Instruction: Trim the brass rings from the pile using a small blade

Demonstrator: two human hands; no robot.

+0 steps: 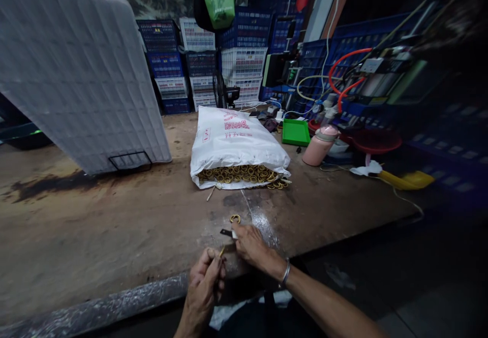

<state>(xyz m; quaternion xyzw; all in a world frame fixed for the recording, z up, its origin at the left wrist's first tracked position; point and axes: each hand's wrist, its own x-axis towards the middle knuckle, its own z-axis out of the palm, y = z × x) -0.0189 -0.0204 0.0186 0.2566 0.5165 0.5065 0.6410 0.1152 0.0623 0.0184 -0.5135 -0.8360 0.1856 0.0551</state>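
Note:
Near the front edge of the table, my left hand (206, 277) is closed, pinching a thin brass-coloured ring (221, 252) seen nearly edge-on between thumb and forefinger. Just to its right, my right hand (251, 246) is closed around a small flat black-and-white tool (226, 232); its kind is not clear, as the palm hides most of it. The right fingertips reach close to a few loose brass rings (235, 218) on the tabletop. Beyond both hands lies a white woven sack (236, 142) with red print, its open mouth facing me and full of brass rings (244, 174).
A tall white padded panel (87, 73) stands on the wooden table (114, 236) at the left. To the right are a green tray (296, 132), a pink bottle (321, 146), a yellow scoop-like piece (409, 179) and a machine with red hoses (375, 81). Stacked crates (244, 63) line the back.

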